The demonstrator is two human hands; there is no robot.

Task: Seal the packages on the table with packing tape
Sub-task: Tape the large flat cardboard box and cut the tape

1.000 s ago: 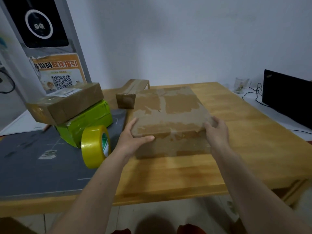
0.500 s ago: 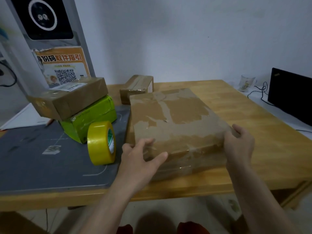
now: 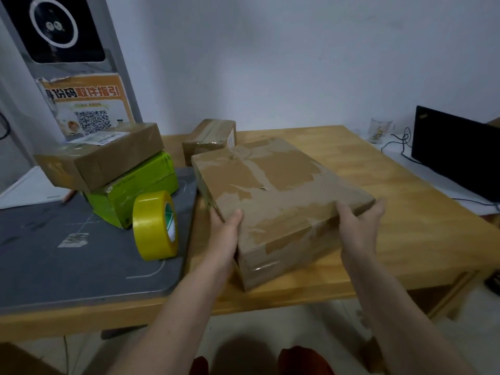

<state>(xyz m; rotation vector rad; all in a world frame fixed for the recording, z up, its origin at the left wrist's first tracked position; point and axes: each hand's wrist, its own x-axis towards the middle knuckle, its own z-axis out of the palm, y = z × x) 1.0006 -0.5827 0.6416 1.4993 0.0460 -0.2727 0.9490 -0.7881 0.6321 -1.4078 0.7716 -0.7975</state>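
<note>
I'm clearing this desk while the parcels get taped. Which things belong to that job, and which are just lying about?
For the job: big box held by left hand and right hand; tape roll; small box; brown box on green box.

Lying about: glass mug; laptop; poster.

A black laptop [image 3: 457, 152] and a glass mug [image 3: 381, 130] at far right — a QR-code poster [image 3: 86, 109] on the grey kiosk [image 3: 65, 50]
</note>
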